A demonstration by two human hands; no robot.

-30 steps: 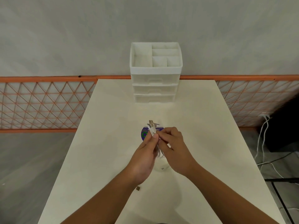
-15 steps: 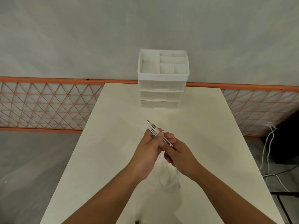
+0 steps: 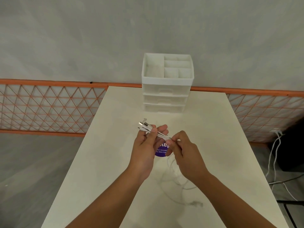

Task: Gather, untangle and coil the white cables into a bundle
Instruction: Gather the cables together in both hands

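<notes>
Thin white cables point(image 3: 160, 135) with metal plugs bunched at one end run between both hands above the bench point(image 3: 115, 145); left hand point(image 3: 146, 145) grips the plug ends, right hand point(image 3: 182, 148) pinches the strands, slack looping below.

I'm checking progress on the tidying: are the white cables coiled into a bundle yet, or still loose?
Still loose. The left hand and right hand pinch the connector ends of the white cables; the rest trails uncoiled on the table.
</notes>
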